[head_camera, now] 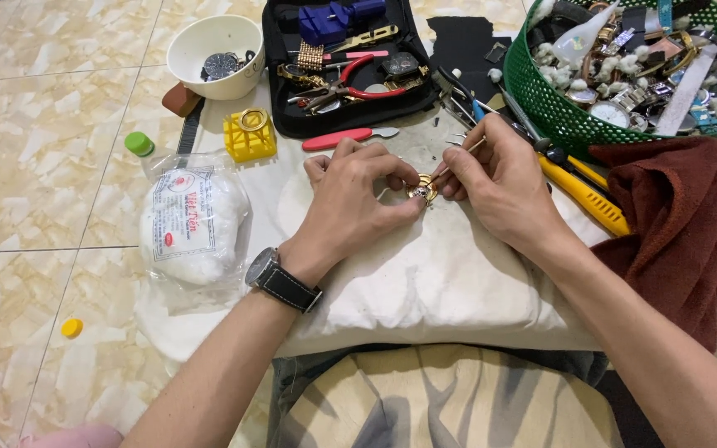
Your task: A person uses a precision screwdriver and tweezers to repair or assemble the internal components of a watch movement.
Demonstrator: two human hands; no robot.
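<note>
— Head view first: what sits between the hands?

— A small round watch case point(421, 190), gold-coloured at the rim with a darker, silvery middle. It lies on a white cushion point(425, 282), near the cushion's far edge, just below a red-handled tool point(348, 137).

— Who holds it?

— The left hand point(350, 195) does — its fingers point(392, 178) curl in and pinch the case from the left side, thumb and forefinger tips touching the rim. A dark-strapped wristwatch point(280, 278) is on that wrist.

— And the other hand?

— The right hand point(495, 178) has its fingers pressed together around a thin stick-like tool point(458, 158). The tool's long axis slants from upper right down to lower left, and its lower tip meets the case at the right edge. I cannot tell what sort of tip it has.

— Which way does the case point?

— It lies flat, broad face up. Being round, it shows no clear long axis; the details on its face are too small to tell.

— What lies around?

— A yellow block holder point(250, 135) to the left, a bag of white cotton point(192, 220) on the tile floor, a white bowl point(213, 50), an open black tool case point(346, 62), a green basket point(558, 108) of watch parts and a dark red cloth point(682, 224) on the right.
</note>
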